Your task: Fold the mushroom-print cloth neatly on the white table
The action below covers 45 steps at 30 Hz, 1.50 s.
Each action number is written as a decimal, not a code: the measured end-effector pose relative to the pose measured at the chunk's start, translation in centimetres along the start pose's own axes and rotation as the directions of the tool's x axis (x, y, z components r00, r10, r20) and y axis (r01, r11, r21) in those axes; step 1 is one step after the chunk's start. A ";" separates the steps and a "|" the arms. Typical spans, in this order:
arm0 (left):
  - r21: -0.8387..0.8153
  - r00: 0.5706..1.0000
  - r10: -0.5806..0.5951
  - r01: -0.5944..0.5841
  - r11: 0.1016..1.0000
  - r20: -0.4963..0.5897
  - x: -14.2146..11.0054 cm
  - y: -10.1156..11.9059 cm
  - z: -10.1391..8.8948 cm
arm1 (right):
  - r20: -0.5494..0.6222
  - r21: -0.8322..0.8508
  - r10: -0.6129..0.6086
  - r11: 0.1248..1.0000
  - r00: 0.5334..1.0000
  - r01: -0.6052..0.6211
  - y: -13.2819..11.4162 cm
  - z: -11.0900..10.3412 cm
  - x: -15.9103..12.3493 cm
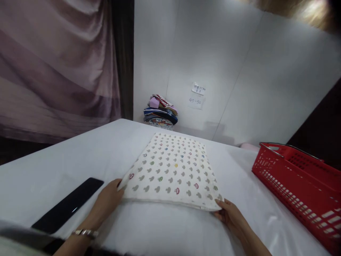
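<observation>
A white cloth (170,174) printed with grey and coloured mushrooms lies folded into a flat rectangle on the white table. My left hand (112,193), with a metal band at its wrist, grips the near left corner. At the near right corner, the thumb of my right hand (226,212) presses on top while the fingers go underneath. The near edge between both hands looks slightly raised and shows more than one layer. The left fingertips are partly hidden by the cloth.
A black phone-like slab (69,204) lies left of my left forearm. On the right stands a red plastic basket (298,185) with metal handles. A stack of folded fabrics (160,112) sits at the far edge, by a wall with paper notes (196,96). A pinkish curtain (58,71) hangs at left.
</observation>
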State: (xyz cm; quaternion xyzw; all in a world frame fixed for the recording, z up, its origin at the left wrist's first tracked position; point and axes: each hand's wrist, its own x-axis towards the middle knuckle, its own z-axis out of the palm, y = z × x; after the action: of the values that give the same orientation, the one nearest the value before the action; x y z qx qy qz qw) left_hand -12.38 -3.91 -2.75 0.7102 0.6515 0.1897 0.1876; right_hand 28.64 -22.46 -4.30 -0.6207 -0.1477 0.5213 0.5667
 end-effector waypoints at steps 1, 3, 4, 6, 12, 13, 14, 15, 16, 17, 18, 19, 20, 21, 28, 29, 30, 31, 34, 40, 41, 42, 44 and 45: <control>-0.003 1.000 0.013 -0.013 1.000 -0.018 -0.3 0.0 0.1 | -0.014 -0.023 -0.003 1.000 1.000 0.002 0.2 -0.1 0.0; 0.003 0.998 0.025 -0.025 1.000 -0.052 -1.0 0.2 0.2 | -0.054 -0.100 -0.014 0.995 0.998 0.008 0.5 -0.6 -0.1; 0.016 0.994 0.031 -0.029 0.999 -0.100 -1.4 0.2 0.2 | -0.082 -0.161 -0.034 0.987 0.996 0.020 0.7 -0.8 -0.1; 0.055 0.986 0.031 -0.023 0.998 -0.162 -2.3 0.2 0.1 | -0.136 -0.336 -0.130 0.939 0.982 0.078 0.8 -1.5 -0.3; 0.113 0.863 0.338 -0.319 0.941 -0.376 -4.3 0.1 0.0 | 0.059 -0.907 -0.758 0.231 0.649 0.351 0.2 -1.7 -1.5; 0.102 0.849 0.390 -0.379 0.920 -0.357 -4.5 0.3 0.2 | 0.164 -0.901 -0.781 0.130 0.602 0.414 0.3 -1.2 -1.7; 0.089 0.837 0.440 -0.436 0.895 -0.326 -4.7 0.6 0.5 | 0.265 -0.871 -0.775 0.063 0.574 0.487 0.4 -0.4 -1.8; 0.078 0.822 0.494 -0.494 0.866 -0.284 -4.8 0.9 0.8 | 0.361 -0.829 -0.745 0.020 0.561 0.559 0.5 0.5 -1.9; 0.071 0.801 0.549 -0.550 0.832 -0.239 -4.9 1.3 1.1 | 0.450 -0.783 -0.702 -0.012 0.553 0.621 0.7 1.6 -1.9; 0.066 0.776 0.600 -0.600 0.797 -0.194 -4.9 1.7 1.5 | 0.528 -0.741 -0.653 -0.044 0.542 0.670 0.9 2.7 -1.9; 0.061 0.749 0.646 -0.645 0.762 -0.150 -4.9 2.1 1.8 | 0.595 -0.704 -0.608 -0.079 0.526 0.705 1.0 3.9 -1.8; 0.056 0.724 0.682 -0.680 0.731 -0.106 -4.9 2.5 2.2 | 0.651 -0.669 -0.569 -0.118 0.503 0.733 1.2 5.0 -1.7; 0.053 0.704 0.707 -0.705 0.707 -0.066 -4.8 2.9 2.5 | 0.700 -0.636 -0.529 -0.156 0.480 0.756 1.2 6.1 -1.5; 0.051 0.691 0.722 -0.721 0.691 -0.030 -4.7 3.2 2.7 | 0.742 -0.606 -0.486 -0.190 0.462 0.773 1.3 7.1 -1.3; 0.028 0.669 0.741 -0.743 0.669 0.055 -3.5 3.0 3.7 | 0.818 -0.564 -0.323 -0.281 0.477 0.777 1.2 10.3 0.1; 0.029 0.668 0.743 -0.744 0.667 0.052 -3.4 2.9 3.8 | 0.815 -0.567 -0.330 -0.280 0.477 0.775 1.4 10.4 0.3; 0.035 0.666 0.744 -0.746 0.665 0.049 -3.4 2.8 3.8 | 0.812 -0.568 -0.341 -0.276 0.473 0.775 1.5 10.4 0.4; 0.044 0.666 0.745 -0.746 0.664 0.047 -3.4 2.8 3.8 | 0.811 -0.566 -0.353 -0.271 0.467 0.778 1.7 10.3 0.4; 0.084 0.670 0.741 -0.742 0.665 0.053 -3.4 3.0 3.8 | 0.794 -0.566 -0.417 -0.243 0.442 0.788 2.3 10.2 0.5; 0.107 0.683 0.728 -0.730 0.675 0.062 -3.6 3.4 3.7 | 0.732 -0.587 -0.498 -0.115 0.465 0.802 2.7 10.2 0.5; 0.097 0.683 0.729 -0.730 0.677 0.051 -3.6 3.3 3.7 | 0.729 -0.587 -0.499 -0.105 0.468 0.803 2.7 10.2 0.5; 0.088 0.682 0.730 -0.730 0.677 0.042 -3.6 3.3 3.7 | 0.730 -0.586 -0.497 -0.104 0.469 0.803 2.7 10.2 0.4; 0.081 0.680 0.732 -0.732 0.676 0.034 -3.8 3.2 3.8 | 0.743 -0.583 -0.479 -0.119 0.468 0.804 2.6 10.3 0.4; 0.083 0.679 0.733 -0.733 0.675 0.036 -3.9 3.1 3.8 | 0.749 -0.581 -0.470 -0.129 0.467 0.803 2.6 10.3 0.3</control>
State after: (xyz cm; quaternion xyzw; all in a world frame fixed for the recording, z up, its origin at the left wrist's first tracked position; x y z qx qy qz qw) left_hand -8.06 -8.11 -4.50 0.9194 0.3203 0.2192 0.0635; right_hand 19.32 -17.37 -4.76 -0.5697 -0.7804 0.0630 0.2498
